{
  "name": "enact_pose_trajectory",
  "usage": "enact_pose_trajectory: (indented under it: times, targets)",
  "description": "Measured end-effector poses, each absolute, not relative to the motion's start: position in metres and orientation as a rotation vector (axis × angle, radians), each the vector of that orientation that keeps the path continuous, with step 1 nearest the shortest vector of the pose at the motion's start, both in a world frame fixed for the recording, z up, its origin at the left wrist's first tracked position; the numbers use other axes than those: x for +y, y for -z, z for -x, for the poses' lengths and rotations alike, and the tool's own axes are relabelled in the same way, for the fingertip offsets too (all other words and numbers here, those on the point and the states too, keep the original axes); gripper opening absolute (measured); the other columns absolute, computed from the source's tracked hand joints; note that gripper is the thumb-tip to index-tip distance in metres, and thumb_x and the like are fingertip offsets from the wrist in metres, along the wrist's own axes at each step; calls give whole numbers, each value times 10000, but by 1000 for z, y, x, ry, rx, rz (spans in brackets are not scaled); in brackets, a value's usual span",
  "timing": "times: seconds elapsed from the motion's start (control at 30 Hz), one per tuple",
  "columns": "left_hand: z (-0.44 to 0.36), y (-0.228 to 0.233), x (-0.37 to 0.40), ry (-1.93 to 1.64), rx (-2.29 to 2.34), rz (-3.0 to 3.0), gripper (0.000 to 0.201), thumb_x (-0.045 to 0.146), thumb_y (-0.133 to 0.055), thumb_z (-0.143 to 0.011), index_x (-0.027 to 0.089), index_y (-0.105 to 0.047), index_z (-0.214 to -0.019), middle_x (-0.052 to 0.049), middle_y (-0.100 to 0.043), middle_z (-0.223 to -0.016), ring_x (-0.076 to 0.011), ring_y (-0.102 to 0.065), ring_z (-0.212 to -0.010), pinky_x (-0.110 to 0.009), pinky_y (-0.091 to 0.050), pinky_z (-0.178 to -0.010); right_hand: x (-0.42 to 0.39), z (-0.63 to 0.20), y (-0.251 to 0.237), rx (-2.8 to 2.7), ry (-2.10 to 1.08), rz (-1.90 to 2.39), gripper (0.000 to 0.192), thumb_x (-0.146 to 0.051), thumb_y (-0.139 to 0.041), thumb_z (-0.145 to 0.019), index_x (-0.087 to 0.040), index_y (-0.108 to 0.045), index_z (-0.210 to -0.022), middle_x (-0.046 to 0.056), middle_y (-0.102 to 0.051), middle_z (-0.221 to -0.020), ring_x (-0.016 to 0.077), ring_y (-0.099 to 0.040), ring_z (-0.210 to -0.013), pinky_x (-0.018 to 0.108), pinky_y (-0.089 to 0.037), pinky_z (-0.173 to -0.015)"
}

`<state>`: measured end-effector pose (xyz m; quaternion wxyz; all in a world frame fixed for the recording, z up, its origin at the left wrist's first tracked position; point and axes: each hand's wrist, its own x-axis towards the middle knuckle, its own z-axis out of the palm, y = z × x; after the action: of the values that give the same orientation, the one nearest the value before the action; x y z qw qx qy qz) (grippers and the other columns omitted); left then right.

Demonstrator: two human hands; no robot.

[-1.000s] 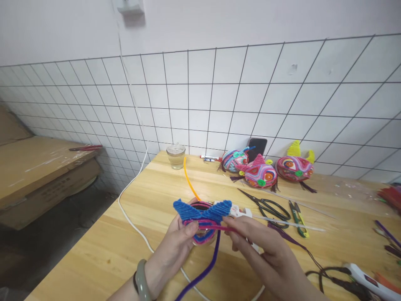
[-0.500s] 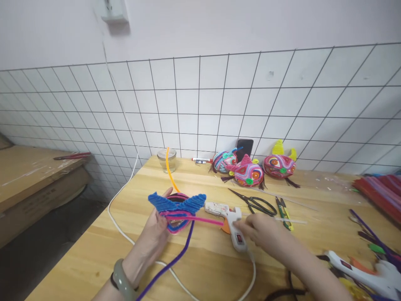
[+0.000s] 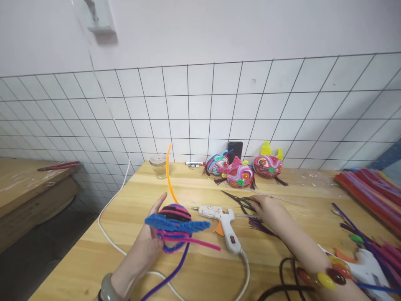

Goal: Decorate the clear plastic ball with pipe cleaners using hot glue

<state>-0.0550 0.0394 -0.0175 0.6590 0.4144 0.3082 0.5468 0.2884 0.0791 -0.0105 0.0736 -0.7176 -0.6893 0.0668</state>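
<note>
My left hand (image 3: 144, 247) holds a pipe-cleaner craft piece (image 3: 175, 225) above the wooden table (image 3: 200, 267). The piece has blue ear-like wings, pink and dark stripes, and loose pink, purple and orange stems trailing from it. My right hand (image 3: 268, 209) reaches to the black-handled scissors (image 3: 240, 199) and rests on their handles. A white hot glue gun (image 3: 223, 221) lies on the table between my two hands, its white cord running toward me.
Three finished colourful craft heads (image 3: 239, 175) and a dark phone (image 3: 234, 149) stand by the tiled wall. A small glass jar (image 3: 158, 165) sits at the back left. Bundled pipe cleaners (image 3: 369, 192) lie at the right, a second glue gun (image 3: 360, 261) near my right forearm.
My right hand let go of the craft piece, passed the glue gun and moved right to the scissors. My left hand tilted the craft piece flatter. The view shifted right.
</note>
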Motion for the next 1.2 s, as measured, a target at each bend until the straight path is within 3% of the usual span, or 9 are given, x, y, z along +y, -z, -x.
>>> enact_pose_trajectory:
  times: [0.1, 0.23, 0.6, 0.73, 0.87, 0.97, 1.07, 1.13, 1.2]
  targets:
    - [52, 20, 36, -1154, 745, -991, 1223, 327, -911, -392, 318, -263, -1430, -110, -691, -1073, -334, -670, -931, -457, -523, -832, 85, -294, 24, -2121, -209, 2095, 194, -156, -515, -885, -148, -659, -1015, 79, -714, -995, 196, -652, -892, 333, -457, -793]
    - [48, 10, 25, -1056, 787, -1191, 1203, 95, -886, -408, 357, -278, -1412, -80, -626, -1148, -302, -623, -1030, -413, -479, -907, 83, -294, 28, -2150, -193, 2016, 299, -123, -439, -864, -157, -697, -1010, 126, -726, -1008, 235, -653, -945, 316, -445, -816]
    - [45, 5, 11, -904, 858, -1371, 1138, 102, -869, -464, 387, -278, -1395, -77, -473, -1365, -311, -456, -1265, -379, -364, -1043, 85, -298, 40, -1995, -252, 1856, 496, -59, -509, -690, -142, -607, -1169, 146, -679, -1121, 278, -620, -1042, 361, -436, -899]
    - [43, 7, 6, -897, 916, -1418, 1090, 124, -866, -475, 341, -317, -1391, -106, -452, -1400, -338, -437, -1282, -410, -354, -1062, 89, -300, 42, -1834, -277, 1732, 465, -160, -528, -749, -150, -538, -1214, 151, -637, -1152, 284, -591, -1057, 393, -433, -907]
    - [45, 10, 4, -936, 972, -1527, 1001, 129, -859, -480, 323, -414, -1355, -112, -492, -1381, -364, -490, -1231, -468, -327, -1080, 88, -293, 32, -1674, -348, 1582, 438, -362, -522, -826, -137, -458, -1196, 146, -628, -1044, 259, -612, -924, 389, -475, -839]
    - [45, 10, 4, -982, 977, -1520, 984, 130, -864, -466, 313, -446, -1339, -118, -515, -1363, -378, -494, -1223, -491, -326, -1078, 78, -284, 14, -1659, -457, 1450, 455, -450, -513, -836, -180, -420, -1190, 94, -608, -1003, 228, -610, -918, 336, -501, -803]
    - [44, 4, 7, -997, 956, -1386, 1036, 147, -865, -488, 322, -364, -1378, -122, -490, -1388, -354, -462, -1262, -446, -363, -1056, 60, -270, -9, -1728, -600, 1368, 362, -447, -512, -852, -206, -506, -1122, 47, -604, -911, 209, -608, -848, 315, -514, -753]
    - [46, -1, 11, -1025, 935, -1359, 1055, 169, -868, -498, 307, -326, -1393, -139, -465, -1399, -341, -454, -1270, -417, -364, -1053, 46, -258, -25, -1822, -890, 1296, 377, -428, -575, -828, -207, -539, -1131, 41, -603, -894, 210, -611, -818, 318, -527, -714]
    - [52, -3, 16, -997, 831, -1343, 1121, 230, -891, -454, 296, -304, -1407, -142, -523, -1326, -344, -484, -1236, -424, -374, -1037, 33, -244, -41, -1957, -1030, 1277, 385, -406, -598, -831, -220, -570, -1167, 57, -624, -1000, 229, -610, -928, 348, -507, -822]
